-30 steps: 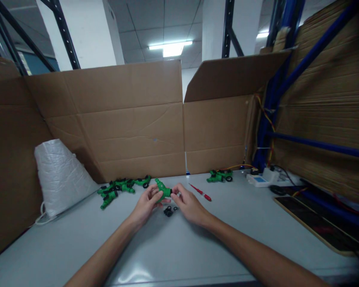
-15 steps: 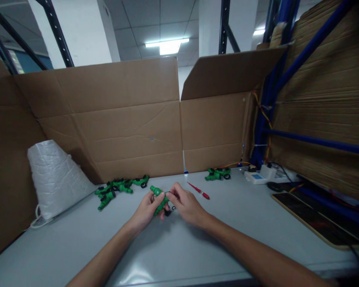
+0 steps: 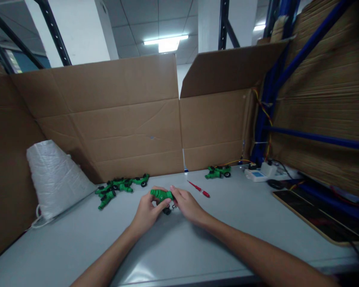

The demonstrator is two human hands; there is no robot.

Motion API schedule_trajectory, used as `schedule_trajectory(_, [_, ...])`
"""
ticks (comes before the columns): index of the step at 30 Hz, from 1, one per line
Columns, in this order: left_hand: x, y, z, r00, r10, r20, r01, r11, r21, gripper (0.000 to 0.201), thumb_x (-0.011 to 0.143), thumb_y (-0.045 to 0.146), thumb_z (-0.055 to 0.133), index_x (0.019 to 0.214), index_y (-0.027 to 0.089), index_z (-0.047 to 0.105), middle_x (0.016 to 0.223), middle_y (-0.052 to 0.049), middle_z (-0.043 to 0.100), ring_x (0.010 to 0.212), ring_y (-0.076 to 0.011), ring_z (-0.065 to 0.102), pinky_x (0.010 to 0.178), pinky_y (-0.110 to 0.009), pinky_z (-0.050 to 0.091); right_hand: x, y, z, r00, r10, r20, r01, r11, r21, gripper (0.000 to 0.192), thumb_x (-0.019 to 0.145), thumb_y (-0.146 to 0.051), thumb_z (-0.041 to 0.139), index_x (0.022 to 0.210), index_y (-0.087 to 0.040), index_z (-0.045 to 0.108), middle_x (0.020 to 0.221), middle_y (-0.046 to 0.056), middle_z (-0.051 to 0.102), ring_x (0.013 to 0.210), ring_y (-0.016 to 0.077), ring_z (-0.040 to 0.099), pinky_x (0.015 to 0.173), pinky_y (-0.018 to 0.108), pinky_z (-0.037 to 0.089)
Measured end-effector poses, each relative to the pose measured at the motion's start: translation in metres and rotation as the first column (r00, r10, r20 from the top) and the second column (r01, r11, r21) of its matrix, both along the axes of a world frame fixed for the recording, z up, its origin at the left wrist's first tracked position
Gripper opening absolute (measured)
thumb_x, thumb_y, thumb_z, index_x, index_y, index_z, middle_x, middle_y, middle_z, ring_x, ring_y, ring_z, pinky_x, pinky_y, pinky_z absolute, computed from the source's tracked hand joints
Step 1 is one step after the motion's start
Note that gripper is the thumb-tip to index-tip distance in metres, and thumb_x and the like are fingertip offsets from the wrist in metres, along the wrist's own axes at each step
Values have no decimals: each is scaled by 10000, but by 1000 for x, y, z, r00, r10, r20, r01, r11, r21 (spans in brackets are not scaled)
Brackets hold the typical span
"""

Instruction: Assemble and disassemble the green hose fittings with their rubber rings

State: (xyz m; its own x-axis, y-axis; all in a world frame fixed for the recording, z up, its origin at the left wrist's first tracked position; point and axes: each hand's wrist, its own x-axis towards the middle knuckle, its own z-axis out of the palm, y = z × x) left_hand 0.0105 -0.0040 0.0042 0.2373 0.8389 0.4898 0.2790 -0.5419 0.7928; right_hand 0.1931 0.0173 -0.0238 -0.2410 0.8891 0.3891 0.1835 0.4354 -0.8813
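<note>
Both my hands meet over the middle of the grey table [image 3: 173, 247]. My left hand [image 3: 146, 211] grips a green plastic fitting [image 3: 160, 194] from below and behind. My right hand [image 3: 187, 205] pinches the fitting's right end with its fingertips. A few small black rings [image 3: 167, 210] lie on the table just under the fitting, partly hidden by my fingers. Whether a ring is between my right fingertips cannot be seen.
A pile of green fittings [image 3: 118, 187] lies to the left, a white woven bag [image 3: 55, 175] beyond it. A red screwdriver [image 3: 199, 189], another green fitting group [image 3: 217, 172], a white device with cables [image 3: 261, 173] and a dark board [image 3: 314, 215] lie right. Cardboard walls [image 3: 122, 131] stand behind.
The green fitting has been turned in my hands from tilted to lying level, and both hands have stayed close together over the black rings.
</note>
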Motion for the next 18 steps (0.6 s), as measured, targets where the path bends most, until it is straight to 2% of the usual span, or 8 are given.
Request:
schedule_trajectory(2, [3, -3, 2, 1000, -22, 16, 23, 999, -23, 285, 880, 420, 803, 999, 169, 739, 956, -72, 733, 811, -201, 676, 765, -292, 528, 1, -3, 2, 997, -55, 57, 52, 997, 61, 628, 1067, -669, 294, 752, -203, 572, 669, 0, 569, 653, 168, 515, 606, 267, 359])
schedule_trajectory(6, [7, -4, -2, 982, -130, 135, 157, 965, -210, 346, 902, 496, 767, 918, 181, 627, 774, -45, 727, 670, -189, 680, 679, -288, 528, 2, -11, 5, 974, -153, 168, 132, 983, 130, 615, 1091, -593, 278, 736, -210, 601, 635, 22, 626, 609, 180, 559, 599, 281, 356])
schedule_trajectory(9, [9, -2, -6, 969, -172, 180, 220, 931, -293, 387, 910, 541, 744, 886, 191, 581, 737, -58, 746, 612, -184, 677, 590, -262, 489, 0, -16, 6, 975, -141, 174, 124, 987, 104, 658, 1103, -567, 244, 675, -218, 603, 604, 41, 668, 582, 189, 611, 623, 287, 398])
schedule_trajectory(13, [11, 0, -7, 964, -184, 189, 240, 909, -339, 442, 905, 586, 732, 794, 170, 636, 707, -83, 747, 593, -184, 677, 565, -258, 475, -1, -18, 6, 984, -107, 139, 97, 992, 75, 704, 1105, -585, 221, 624, -224, 587, 578, 51, 683, 587, 195, 656, 675, 291, 460])
schedule_trajectory(18, [15, -1, -8, 932, -212, 295, 322, 859, -398, 457, 902, 590, 735, 788, 149, 697, 723, -90, 741, 594, -172, 670, 561, -247, 475, 1, -22, 10, 990, -106, 96, 98, 992, 83, 654, 1100, -603, 252, 667, -229, 569, 555, 29, 662, 573, 189, 657, 658, 284, 466])
